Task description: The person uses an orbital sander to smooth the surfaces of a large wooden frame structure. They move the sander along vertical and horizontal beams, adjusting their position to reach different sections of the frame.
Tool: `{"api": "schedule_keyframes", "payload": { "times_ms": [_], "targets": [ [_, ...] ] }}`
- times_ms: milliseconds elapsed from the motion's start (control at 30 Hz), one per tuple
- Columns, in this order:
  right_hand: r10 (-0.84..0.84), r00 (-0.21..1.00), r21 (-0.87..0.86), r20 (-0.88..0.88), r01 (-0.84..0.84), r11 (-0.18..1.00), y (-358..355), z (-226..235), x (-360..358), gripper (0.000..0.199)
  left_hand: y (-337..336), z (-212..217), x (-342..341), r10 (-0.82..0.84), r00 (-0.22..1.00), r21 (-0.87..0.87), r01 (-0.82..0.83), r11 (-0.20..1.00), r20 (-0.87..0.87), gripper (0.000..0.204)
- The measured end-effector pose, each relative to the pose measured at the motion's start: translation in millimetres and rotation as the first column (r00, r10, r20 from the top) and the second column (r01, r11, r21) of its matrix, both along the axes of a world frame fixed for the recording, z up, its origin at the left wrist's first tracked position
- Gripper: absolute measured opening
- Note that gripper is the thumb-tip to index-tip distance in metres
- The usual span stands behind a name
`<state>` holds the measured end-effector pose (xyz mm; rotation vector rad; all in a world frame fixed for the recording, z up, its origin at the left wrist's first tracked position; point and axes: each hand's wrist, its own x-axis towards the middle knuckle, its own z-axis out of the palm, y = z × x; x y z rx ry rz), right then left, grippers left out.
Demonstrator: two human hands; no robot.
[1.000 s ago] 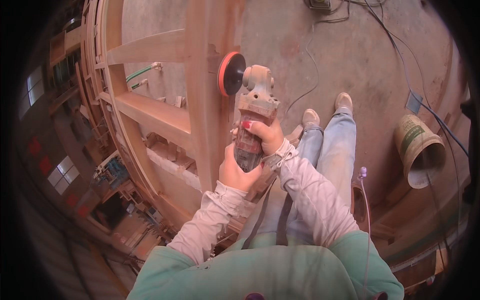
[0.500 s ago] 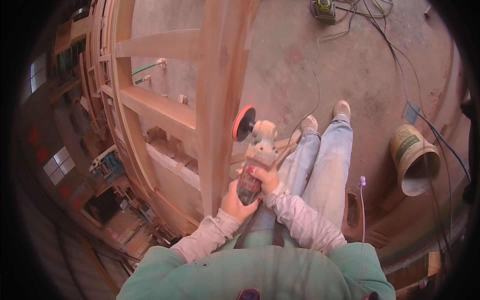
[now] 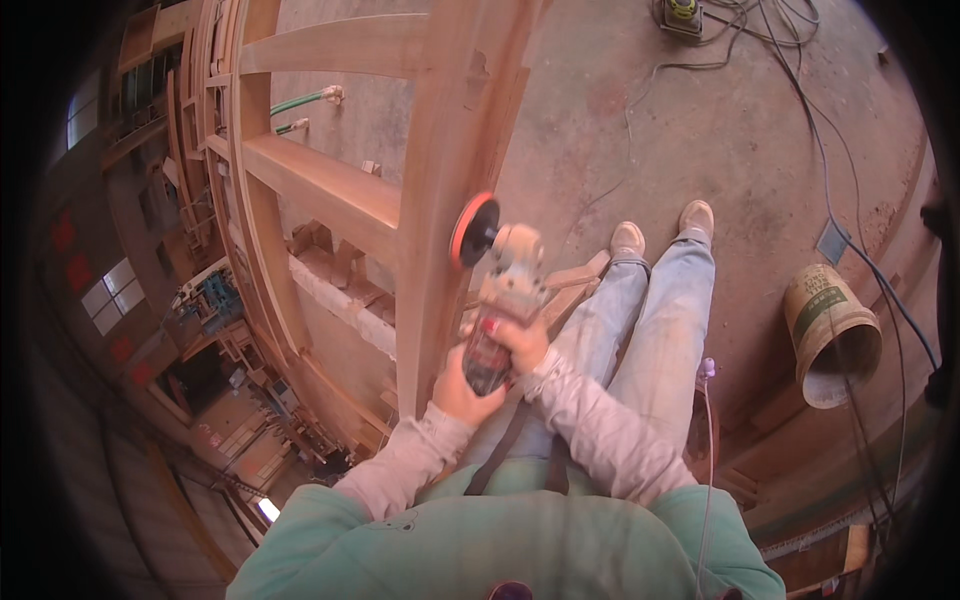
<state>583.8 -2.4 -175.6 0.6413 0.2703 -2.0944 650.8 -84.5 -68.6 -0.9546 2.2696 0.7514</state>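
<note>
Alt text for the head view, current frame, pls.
A person's left hand and right hand grip a dusty angle grinder, its orange-edged disc right beside a beam of a wooden frame; contact is unclear. The person's legs and an open bucket are to the right, above a dusty floor with trailing cables.

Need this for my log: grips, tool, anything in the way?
Left grip closed round rear of grinder; right grip closed farther forward. Disc beside wooden frame, contact unclear. No obstruction visible between them.

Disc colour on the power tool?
The disc has an orange-red rim and black back; head view.
</note>
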Motion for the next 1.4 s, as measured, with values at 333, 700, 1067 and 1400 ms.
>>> {"api": "schedule_keyframes", "payload": {
  "times_ms": [333, 700, 1067, 1400],
  "targets": [
    [-0.016, 0.998, 0.026, -0.059, 0.018, 0.999, 9.6, -20.3, -43.2, 0.043, 16.9, -17.0, -49.9, 0.048, 0.998, 0.012, -0.047, 0.999, -0.049, 0.069],
    [-0.098, 0.995, 0.047, 0.0, 0.098, 0.994, -2.1, -11.2, -16.0, 0.045, 10.2, -10.9, -30.5, -0.005, 0.998, -0.001, 0.005, 1.0, -0.055, 0.071],
    [-0.044, 0.997, 0.064, 0.062, 0.04, 0.997, 4.5, -1.5, 5.3, 0.046, 5.7, -5.8, 9.4, -0.007, 1.0, 0.019, 0.006, 1.0, 0.014, 0.07],
    [-0.053, 0.998, 0.057, 0.014, 0.053, 0.997, -0.4, -11.1, 0.3, 0.046, 7.7, -9.1, -8.3, 0.002, 1.0, 0.024, -0.002, 1.0, -0.01, 0.071]
  ]
}}
